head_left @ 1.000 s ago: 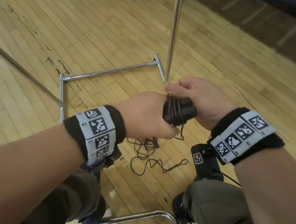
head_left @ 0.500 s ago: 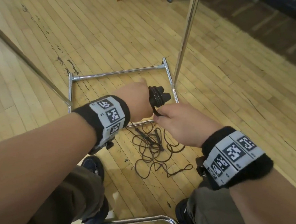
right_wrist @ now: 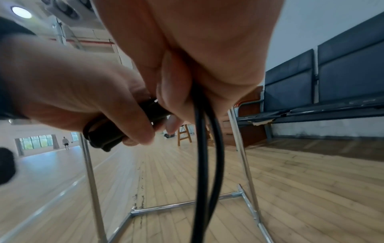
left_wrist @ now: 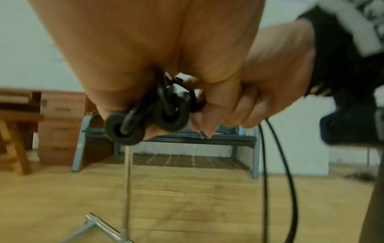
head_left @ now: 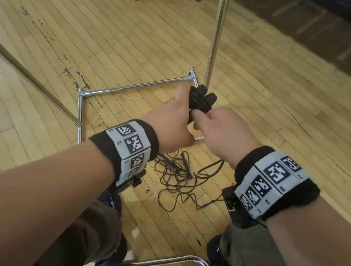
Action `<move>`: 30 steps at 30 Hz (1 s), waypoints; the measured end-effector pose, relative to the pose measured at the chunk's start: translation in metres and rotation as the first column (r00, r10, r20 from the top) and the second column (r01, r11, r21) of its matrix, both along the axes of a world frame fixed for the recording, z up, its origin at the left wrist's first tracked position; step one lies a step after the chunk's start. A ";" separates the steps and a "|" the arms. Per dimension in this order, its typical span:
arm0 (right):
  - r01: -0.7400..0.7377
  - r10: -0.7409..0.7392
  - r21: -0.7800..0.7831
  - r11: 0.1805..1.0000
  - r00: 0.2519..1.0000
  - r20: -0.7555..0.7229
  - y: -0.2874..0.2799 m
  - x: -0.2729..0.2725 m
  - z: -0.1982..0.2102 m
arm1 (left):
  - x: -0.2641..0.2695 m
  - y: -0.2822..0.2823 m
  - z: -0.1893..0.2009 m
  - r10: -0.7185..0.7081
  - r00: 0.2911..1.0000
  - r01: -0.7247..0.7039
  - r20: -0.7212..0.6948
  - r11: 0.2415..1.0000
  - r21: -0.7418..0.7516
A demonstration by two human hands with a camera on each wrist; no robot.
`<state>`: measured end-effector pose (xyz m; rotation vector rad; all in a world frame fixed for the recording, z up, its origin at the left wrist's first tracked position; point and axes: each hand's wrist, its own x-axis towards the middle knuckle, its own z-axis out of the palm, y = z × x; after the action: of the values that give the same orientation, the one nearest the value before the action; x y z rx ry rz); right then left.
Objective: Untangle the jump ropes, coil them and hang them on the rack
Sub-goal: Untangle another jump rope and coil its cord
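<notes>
My left hand (head_left: 172, 121) held the two black handles (head_left: 201, 102) of a jump rope, fingers curled tight round them. My right hand (head_left: 221, 133) pinched the black cord (right_wrist: 204, 148) just below the handles, and a loop of it hung down from my fist.

From my head, the handles were side by side with cord wound round them. Their long way ran from about 7 o'clock up to 1 o'clock, with the far ends pointing at the rack's pole (head_left: 217, 36). My left wrist camera showed something my head could not: the round ends (left_wrist: 170, 116) of the handles, like two little rings. The right wrist camera showed the hanging loop best.

More tangled rope (head_left: 178, 182) lay on the wood floor (head_left: 93, 39) at 6 o'clock from my hands, near the rack's base (head_left: 136, 85).
</notes>
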<state>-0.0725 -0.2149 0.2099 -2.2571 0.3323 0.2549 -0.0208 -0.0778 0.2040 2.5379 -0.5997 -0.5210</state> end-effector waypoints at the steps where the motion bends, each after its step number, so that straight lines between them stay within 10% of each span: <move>1: 0.011 -0.010 -0.031 0.999 1.000 0.010 -0.004 0.001 -0.002 | -0.002 -0.002 0.001 -0.014 0.999 0.013 -0.032 1.000 -0.024; 19: 0.020 -0.001 -0.260 0.966 0.997 0.075 -0.015 -0.003 -0.009 | -0.010 0.004 0.024 -0.179 0.911 0.099 -0.372 0.970 -0.224; 25: -0.062 0.080 -0.355 0.933 0.996 0.035 -0.012 -0.004 -0.009 | 0.010 0.018 0.026 0.069 0.945 -0.134 -0.319 0.974 -0.185; 30: -0.124 0.152 -0.411 0.903 0.988 0.036 -0.007 -0.005 -0.007 | 0.014 0.020 0.019 -0.008 0.991 0.000 -0.134 0.998 -0.059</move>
<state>-0.0774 -0.2221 0.2027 -2.7029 0.2020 0.1950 -0.0073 -0.0576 0.2229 2.4240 -0.5620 -0.6602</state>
